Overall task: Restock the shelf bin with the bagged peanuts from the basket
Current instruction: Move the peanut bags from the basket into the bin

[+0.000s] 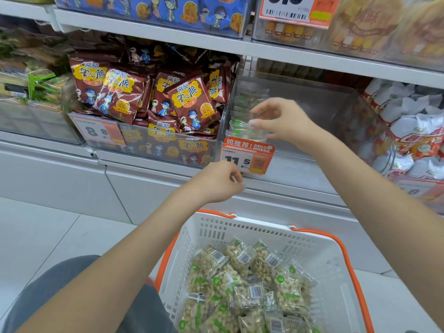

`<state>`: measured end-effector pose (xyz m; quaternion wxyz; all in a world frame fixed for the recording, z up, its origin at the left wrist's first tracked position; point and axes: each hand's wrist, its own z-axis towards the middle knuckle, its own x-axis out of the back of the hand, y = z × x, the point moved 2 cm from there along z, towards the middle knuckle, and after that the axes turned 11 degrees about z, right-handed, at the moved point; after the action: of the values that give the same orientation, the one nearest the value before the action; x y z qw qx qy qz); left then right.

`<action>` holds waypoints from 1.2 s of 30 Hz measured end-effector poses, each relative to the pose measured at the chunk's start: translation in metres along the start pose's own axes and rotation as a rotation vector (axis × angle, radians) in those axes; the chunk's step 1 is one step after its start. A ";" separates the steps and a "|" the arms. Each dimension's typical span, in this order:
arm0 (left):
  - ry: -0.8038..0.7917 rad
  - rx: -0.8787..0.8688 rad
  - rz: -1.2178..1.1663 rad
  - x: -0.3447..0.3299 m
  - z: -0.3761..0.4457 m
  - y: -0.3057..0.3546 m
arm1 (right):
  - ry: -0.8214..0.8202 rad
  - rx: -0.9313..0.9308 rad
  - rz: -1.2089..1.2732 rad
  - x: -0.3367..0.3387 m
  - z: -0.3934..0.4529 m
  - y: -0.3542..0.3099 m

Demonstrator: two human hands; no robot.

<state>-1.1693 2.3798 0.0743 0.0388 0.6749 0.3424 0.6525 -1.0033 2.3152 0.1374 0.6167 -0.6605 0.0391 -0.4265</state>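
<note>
Peanut bags [242, 282] lay in basket [319, 251] below me; left hand [221, 181] nearer, fingers curled, empty; right hand [281, 121] at bin [312, 97], fingers loosely apart.

To my left: bin of maroon snack packs [187, 102], price tag [97, 132] on front. Above: blue snack packs [168, 10]. Right: white bags [413, 116].

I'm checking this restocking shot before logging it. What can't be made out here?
- Head view: whether the left hand pinches anything; fingers curl over it.
- How full the shelf bin is; the right hand and glare hide it.
- Basket bottom, cut off by the frame edge.
</note>
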 end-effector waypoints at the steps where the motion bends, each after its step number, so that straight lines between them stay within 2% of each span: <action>1: -0.003 0.003 0.010 -0.001 0.000 -0.001 | 0.121 0.036 0.085 0.007 -0.011 0.007; 4: -0.019 0.016 0.041 -0.010 0.003 -0.004 | 0.451 0.167 0.313 0.019 -0.059 0.034; 7: -0.070 0.025 0.094 -0.032 0.010 -0.003 | 0.595 0.099 0.524 0.012 -0.111 0.072; 9: -0.161 0.051 0.115 -0.059 0.017 -0.008 | 0.552 -0.055 0.561 -0.006 -0.137 0.110; 13: -0.383 0.131 0.239 -0.129 0.022 -0.033 | 0.304 -0.400 0.491 -0.052 -0.176 0.196; 17: -0.484 0.412 0.156 -0.195 0.001 -0.077 | 0.033 -0.663 0.210 -0.084 -0.206 0.265; 20: -0.417 0.717 -0.070 -0.230 -0.013 -0.107 | 0.055 -0.707 0.073 -0.087 -0.215 0.296; 22: -0.370 0.919 -0.406 -0.250 -0.015 -0.124 | 0.073 -0.708 0.017 -0.088 -0.213 0.308; 24: -0.327 1.058 -0.760 -0.269 -0.011 -0.132 | 0.023 -0.717 0.007 -0.092 -0.205 0.315; 26: -0.262 1.167 -0.919 -0.285 -0.003 -0.139 | -0.031 -0.715 0.003 -0.101 -0.194 0.318; 33: -0.235 1.180 -1.040 -0.301 0.000 -0.143 | -0.098 -0.690 -0.204 -0.125 -0.176 0.325; 36: -0.202 1.180 -1.057 -0.300 0.002 -0.149 | -0.101 -0.668 -0.199 -0.126 -0.177 0.327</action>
<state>-1.2026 2.3405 -0.2567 0.0101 0.3880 0.9008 0.1946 -1.0358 2.1724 -0.2269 0.3231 -0.8466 0.0814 -0.4150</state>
